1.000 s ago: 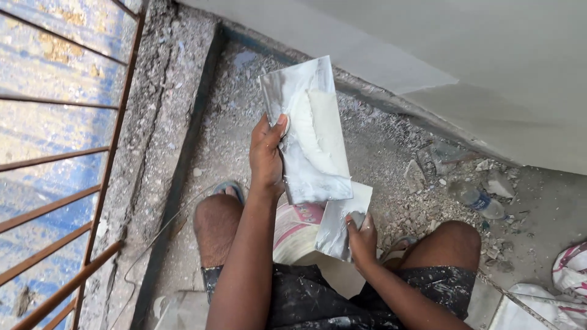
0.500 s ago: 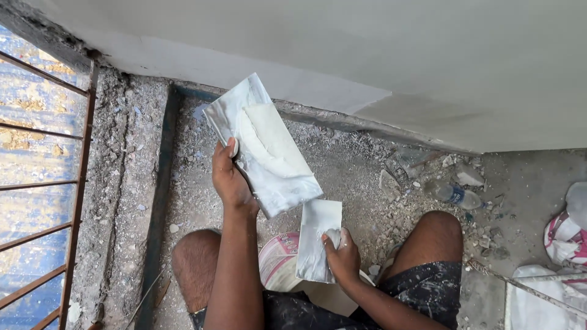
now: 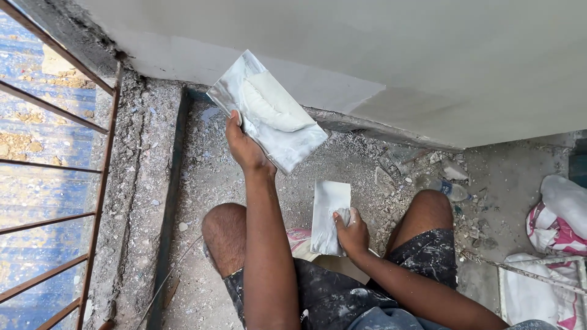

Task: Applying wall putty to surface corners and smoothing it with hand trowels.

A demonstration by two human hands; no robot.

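Left hand (image 3: pixel 244 146), centre-left of the frame, has its grip closed round the edge of a broad steel trowel (image 3: pixel 269 116) loaded with a ridge of white putty (image 3: pixel 269 105), blade up near the grey wall (image 3: pixel 367 55). Right hand (image 3: pixel 351 231), lower centre, clamps a smaller putty blade (image 3: pixel 330 211) between the knees, above the rubble-strewn floor (image 3: pixel 379 159).
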